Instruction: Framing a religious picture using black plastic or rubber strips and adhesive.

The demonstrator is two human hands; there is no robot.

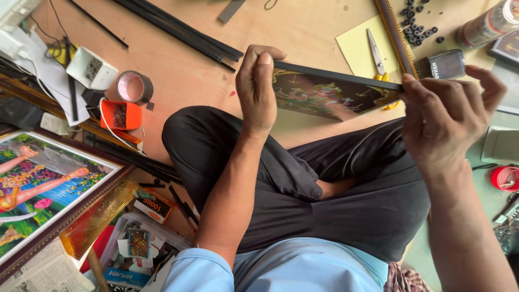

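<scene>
I see my left hand (pixel 258 89) and right hand (pixel 446 121), fingers closed, gripping a small framed picture (pixel 330 94) mid-frame; an orange-and-black box (pixel 154 208) lies at lower left.

We see a roll of brown tape (pixel 134 87) on the wooden floor (pixel 184 75), just beside an orange box of small nails (pixel 120 114) and a white box (pixel 91 68) of the same kind. Long black strips (pixel 178 30) run across the top. At the left lies a large framed picture (pixel 43 184) with a brown frame. Upper right, scissors (pixel 376 51) rest on a yellow sheet (pixel 361 48), near a heap of small black rings (pixel 416 27). A red lid (pixel 505 178) sits at the right edge.
</scene>
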